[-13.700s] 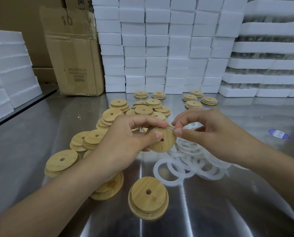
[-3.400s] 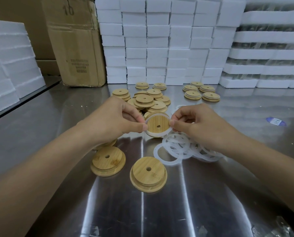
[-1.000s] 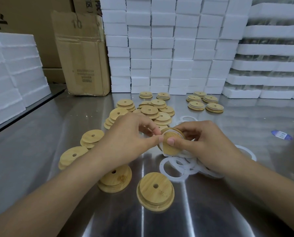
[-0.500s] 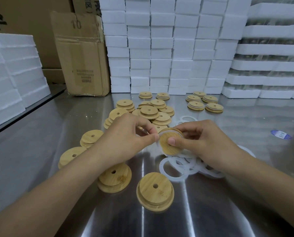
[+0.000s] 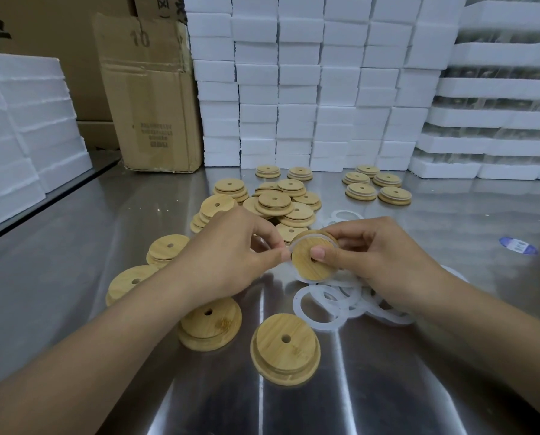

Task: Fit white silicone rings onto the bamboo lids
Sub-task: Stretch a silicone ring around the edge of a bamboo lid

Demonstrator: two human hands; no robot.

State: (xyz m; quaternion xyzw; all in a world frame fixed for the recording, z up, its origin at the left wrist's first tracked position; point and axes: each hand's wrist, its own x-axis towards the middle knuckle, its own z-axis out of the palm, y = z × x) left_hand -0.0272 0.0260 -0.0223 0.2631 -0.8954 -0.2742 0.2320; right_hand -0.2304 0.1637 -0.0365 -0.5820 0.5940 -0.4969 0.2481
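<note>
Lid and ring held just above the table [image 5: 74,246], mid-scene.
Your right grip [image 5: 384,255] pinches the bamboo lid [image 5: 306,265], likely stiff, light and smooth: hold face and rim. Your left grip [image 5: 227,252] pinches the silicone ring [image 5: 309,237] at its left edge: soft, stretchy, slip-prone.

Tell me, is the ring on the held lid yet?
On, at least along the top: the ring wraps the upper edge of the lid. Lower edge: cannot tell.
</note>
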